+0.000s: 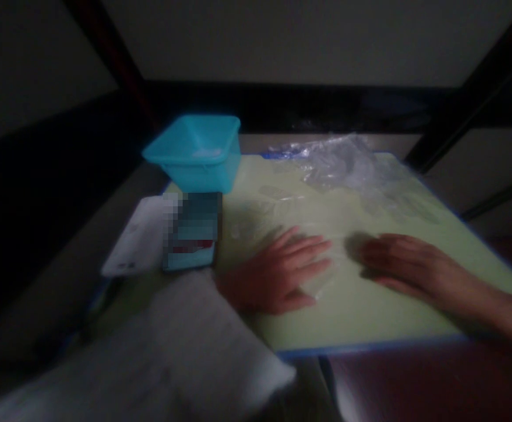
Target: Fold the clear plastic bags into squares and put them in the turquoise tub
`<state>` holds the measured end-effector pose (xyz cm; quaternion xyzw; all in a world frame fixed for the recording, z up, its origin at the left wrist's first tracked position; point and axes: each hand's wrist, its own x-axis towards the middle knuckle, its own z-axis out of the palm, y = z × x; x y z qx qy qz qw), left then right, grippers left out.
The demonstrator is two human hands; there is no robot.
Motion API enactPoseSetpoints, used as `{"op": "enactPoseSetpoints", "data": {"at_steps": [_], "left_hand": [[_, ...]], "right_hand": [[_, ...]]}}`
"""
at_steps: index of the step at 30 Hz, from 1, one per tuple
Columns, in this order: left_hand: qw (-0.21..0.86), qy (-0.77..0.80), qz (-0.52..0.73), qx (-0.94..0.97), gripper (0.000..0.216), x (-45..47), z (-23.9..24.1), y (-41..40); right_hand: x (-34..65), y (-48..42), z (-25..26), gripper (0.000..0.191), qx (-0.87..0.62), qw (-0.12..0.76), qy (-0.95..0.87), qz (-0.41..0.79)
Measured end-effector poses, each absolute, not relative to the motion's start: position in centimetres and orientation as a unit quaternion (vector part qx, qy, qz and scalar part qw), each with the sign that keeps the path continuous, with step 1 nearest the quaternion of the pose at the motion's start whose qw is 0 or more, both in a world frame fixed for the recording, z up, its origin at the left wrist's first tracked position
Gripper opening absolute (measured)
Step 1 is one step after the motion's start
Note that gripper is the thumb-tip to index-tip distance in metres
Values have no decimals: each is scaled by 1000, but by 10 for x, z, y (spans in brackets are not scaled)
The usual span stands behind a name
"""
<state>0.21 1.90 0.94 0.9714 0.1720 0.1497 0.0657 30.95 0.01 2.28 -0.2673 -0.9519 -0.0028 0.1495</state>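
Observation:
My left hand [282,272] lies palm down with its fingers spread, pressing on a thin clear plastic piece [277,205], perhaps a bag, on the pale yellow-green table [370,322]. The plastic is hard to see, and its near part passes under the fingers. To the right, my right hand [405,264] is low over the tabletop, fingers stretched out and close together, slightly blurred. Nothing shows in its grip; whether the fingertips touch the table I cannot tell. Behind both hands is a crumpled heap of clear plastic [343,161].
A turquoise plastic basket [203,170] stands at the back left with something pale inside. In front of it lie a pixelated phone-like slab [196,228] and a white sheet [139,240] at the left edge. The table has a blue rim; a wall stands behind.

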Motion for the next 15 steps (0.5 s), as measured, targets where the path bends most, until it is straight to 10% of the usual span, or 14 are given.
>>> {"op": "enactPoseSetpoints", "data": {"at_steps": [15], "left_hand": [[353, 391, 348, 775, 22, 13, 6, 26]], "right_hand": [[235, 19, 36, 19, -170, 157, -964, 134]]}}
